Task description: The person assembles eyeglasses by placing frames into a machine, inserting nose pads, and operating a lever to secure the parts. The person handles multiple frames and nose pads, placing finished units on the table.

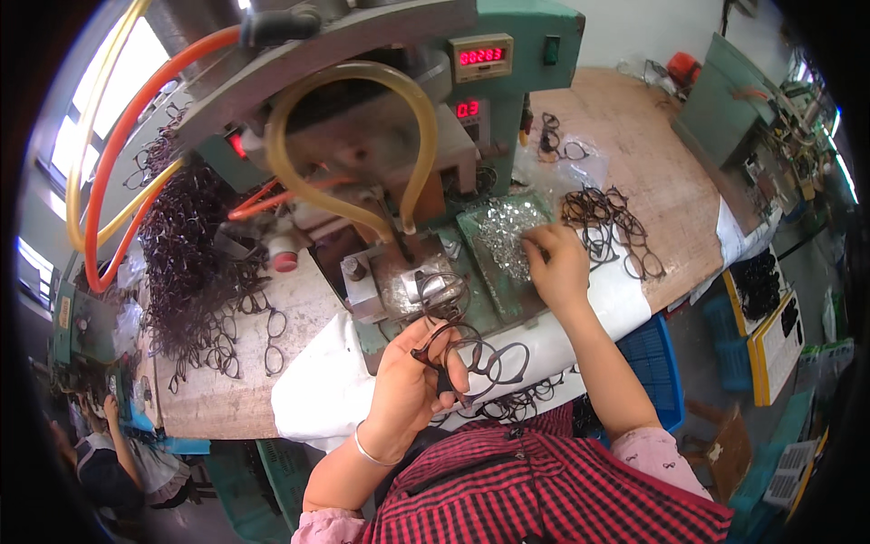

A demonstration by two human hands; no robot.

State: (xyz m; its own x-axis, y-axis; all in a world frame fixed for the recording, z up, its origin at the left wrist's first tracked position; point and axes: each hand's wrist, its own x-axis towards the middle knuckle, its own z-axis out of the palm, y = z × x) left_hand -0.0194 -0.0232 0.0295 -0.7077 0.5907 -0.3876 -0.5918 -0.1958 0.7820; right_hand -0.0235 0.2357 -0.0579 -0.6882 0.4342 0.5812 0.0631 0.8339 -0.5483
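My left hand is closed around several dark eyeglass frames, their round rims sticking out to the right of the fingers. They are raised in front of the machine's metal fixture. One thin rim overlaps the fixture in view; whether it touches cannot be told. To the right, my right hand reaches into a heap of small shiny metal pieces on the green machine bed. Its thumb and fingertips are pinched together at the heap's edge. Anything between them is too small to make out.
A green press with red displays, orange tubing and yellowish tubing rises ahead. Eyeglass frames pile up at left and lie at right. White cloth covers the table's front edge. A blue basket stands below.
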